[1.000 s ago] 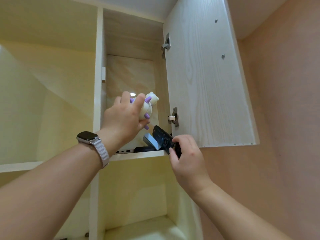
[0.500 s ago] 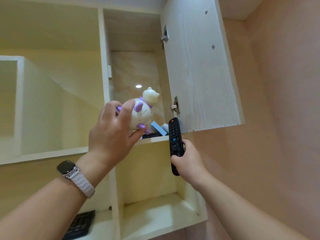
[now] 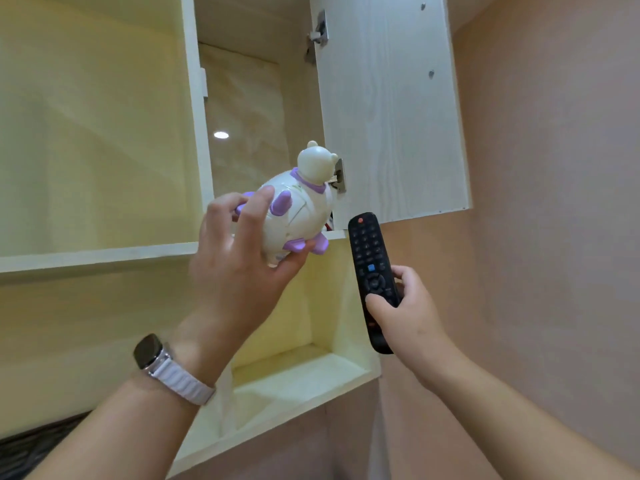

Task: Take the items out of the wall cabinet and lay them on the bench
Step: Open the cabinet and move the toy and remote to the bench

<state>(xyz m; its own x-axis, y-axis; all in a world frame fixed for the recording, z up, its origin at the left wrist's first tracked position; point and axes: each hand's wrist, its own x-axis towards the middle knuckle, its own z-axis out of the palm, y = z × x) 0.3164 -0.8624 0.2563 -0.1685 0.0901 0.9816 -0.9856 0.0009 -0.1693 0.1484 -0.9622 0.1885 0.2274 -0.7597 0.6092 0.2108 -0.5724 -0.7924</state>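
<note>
Wall cabinet (image 3: 194, 133): fills the upper left of my view, cream inside; the compartment I am working at sits at 12 o'clock from my hands, with an open cubby below it.
Cabinet door (image 3: 391, 109): pale wood grain, swung open to the right, at 1 o'clock from my left hand; two metal hinges show along its left edge.
Wall (image 3: 554, 237): plain pinkish surface taking up the right side.
My left hand (image 3: 242, 268): raised in front of the compartment's shelf edge, fingers curled round the toy from below and from the left, thumb under its base.
Toy figure (image 3: 298, 216): white, round-bodied, with purple limbs and collar, tilted with its head towards 1 o'clock; it is in my left hand, out in front of the shelf and clear of it.
My right hand (image 3: 412, 310): lower, at 4 o'clock from the toy, closed round the lower half of the remote.
Remote control (image 3: 370, 268): black, nearly upright, buttons facing me, red button at its top end; it sits just right of the toy, not touching it.
Watch (image 3: 149, 351): dark face on a white band, on my left wrist.
</note>
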